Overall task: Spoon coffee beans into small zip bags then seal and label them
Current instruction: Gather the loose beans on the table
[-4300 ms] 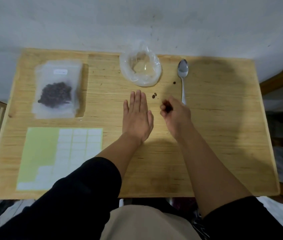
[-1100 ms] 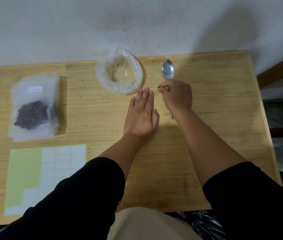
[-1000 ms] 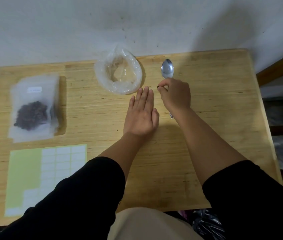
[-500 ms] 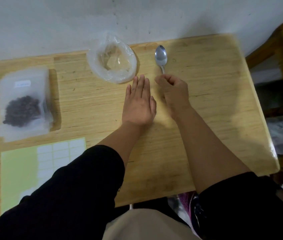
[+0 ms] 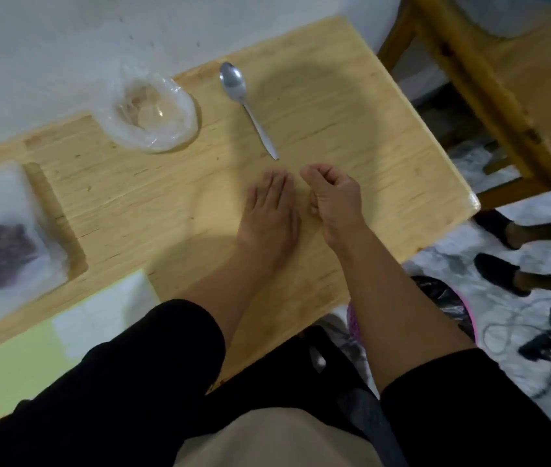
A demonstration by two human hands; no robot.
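While both hands rest on the desk [image 5: 351, 106], the spoon [image 5: 246, 106] lies just beyond them, handle end toward the right hand [image 5: 333, 200], the nearer one, its fingers curled on nothing visible. The left hand [image 5: 272, 210] lies flat; the filled bag [image 5: 1, 244] sits far to its left.

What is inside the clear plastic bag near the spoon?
The clear plastic bag looks almost empty: only the wooden table shows through it. No coffee beans are visible inside, though the crumpled folds and blur could hide something small.

Silver spoon [image 5: 232, 83]; pale-wood (grained) table [image 5: 351, 129]
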